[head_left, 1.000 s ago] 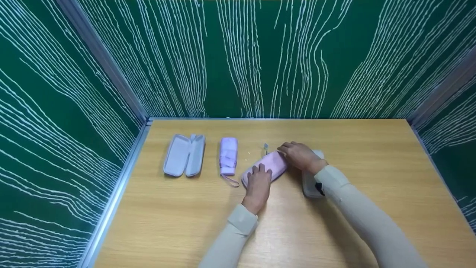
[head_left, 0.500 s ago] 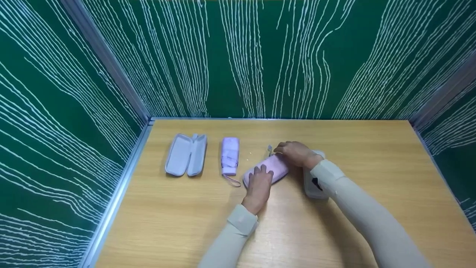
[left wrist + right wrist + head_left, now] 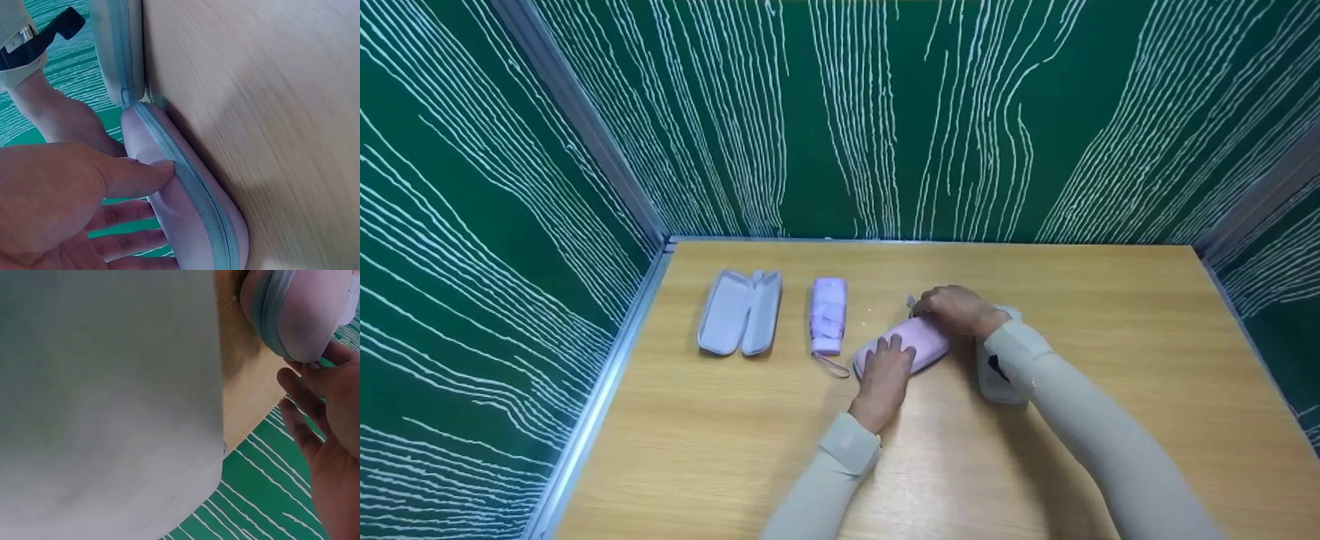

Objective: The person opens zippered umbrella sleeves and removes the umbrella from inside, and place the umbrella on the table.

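Observation:
A pink zippered case (image 3: 926,339) lies slantwise on the table, its grey zip running along the side. My left hand (image 3: 881,382) holds it down, fingers spread over the top. In the left wrist view the left thumb (image 3: 146,177) presses beside the zip (image 3: 197,191). At the case's far right end is my right hand (image 3: 958,309), palm down. In the right wrist view its thumb and a finger pinch at the rounded end of the case, and what lies between them is hidden. A small grey tab (image 3: 911,301) sticks out by the right fingertips.
A pale grey zippered case (image 3: 996,386) lies partly under the right forearm. Further left are a folded lilac umbrella (image 3: 828,315) with a wrist strap and an opened grey case (image 3: 741,311). Green walls with white lines border the wooden table (image 3: 720,435).
My right hand has slid left along the far edge of the pink case, toward the grey tab. The left hand stays on the case. The head view has shifted slightly.

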`<state>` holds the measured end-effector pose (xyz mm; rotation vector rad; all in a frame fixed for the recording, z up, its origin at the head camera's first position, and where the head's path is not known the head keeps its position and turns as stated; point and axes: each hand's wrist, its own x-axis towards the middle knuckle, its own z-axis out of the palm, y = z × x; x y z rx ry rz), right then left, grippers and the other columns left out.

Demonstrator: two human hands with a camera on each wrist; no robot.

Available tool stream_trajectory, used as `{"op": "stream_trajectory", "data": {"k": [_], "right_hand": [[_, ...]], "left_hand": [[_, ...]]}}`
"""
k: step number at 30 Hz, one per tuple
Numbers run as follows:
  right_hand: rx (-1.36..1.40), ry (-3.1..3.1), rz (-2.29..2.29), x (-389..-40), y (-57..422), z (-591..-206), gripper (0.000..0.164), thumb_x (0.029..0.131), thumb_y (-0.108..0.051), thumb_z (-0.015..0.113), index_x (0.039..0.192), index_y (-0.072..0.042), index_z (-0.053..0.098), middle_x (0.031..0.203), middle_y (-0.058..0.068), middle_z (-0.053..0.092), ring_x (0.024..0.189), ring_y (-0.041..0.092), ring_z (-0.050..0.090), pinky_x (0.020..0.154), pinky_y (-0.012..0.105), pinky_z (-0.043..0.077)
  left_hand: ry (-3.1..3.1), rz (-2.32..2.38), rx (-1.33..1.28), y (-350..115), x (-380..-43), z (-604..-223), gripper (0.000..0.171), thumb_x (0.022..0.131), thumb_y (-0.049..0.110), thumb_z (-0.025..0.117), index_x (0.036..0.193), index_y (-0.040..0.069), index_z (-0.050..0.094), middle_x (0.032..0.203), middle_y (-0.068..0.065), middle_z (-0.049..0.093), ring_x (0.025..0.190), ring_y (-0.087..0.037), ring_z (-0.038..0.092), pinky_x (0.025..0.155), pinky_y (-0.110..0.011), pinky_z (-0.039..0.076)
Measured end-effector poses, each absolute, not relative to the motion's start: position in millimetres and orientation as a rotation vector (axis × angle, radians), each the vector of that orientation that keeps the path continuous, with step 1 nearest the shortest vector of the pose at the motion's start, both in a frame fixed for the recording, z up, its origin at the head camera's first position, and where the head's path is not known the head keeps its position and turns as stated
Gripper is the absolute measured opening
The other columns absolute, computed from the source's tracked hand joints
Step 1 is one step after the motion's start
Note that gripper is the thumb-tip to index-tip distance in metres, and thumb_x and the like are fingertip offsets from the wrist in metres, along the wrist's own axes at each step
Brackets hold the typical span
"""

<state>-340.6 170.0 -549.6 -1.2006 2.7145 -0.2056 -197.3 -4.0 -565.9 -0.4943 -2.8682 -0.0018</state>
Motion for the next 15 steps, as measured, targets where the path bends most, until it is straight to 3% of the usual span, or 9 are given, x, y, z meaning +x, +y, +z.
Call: {"op": "stream_trajectory", "data": {"k": [15], "right_hand": [[-0.969,2.617,-0.387,-333,175,-549,0.034,0.102,0.001,0.061,0.128,-0.014,0.077,0.126,0.014,0.074,0.121,0.035,0.07,0.104,0.051,0.056]], "left_hand": [[-2.821,-0.14,-0.685,-20,-200,-569,0.017,0.093,0.006,0.065,0.103,0.014,0.076,0.106,-0.008,0.067,0.094,-0.026,0.067,0.067,-0.034,0.056]]}}
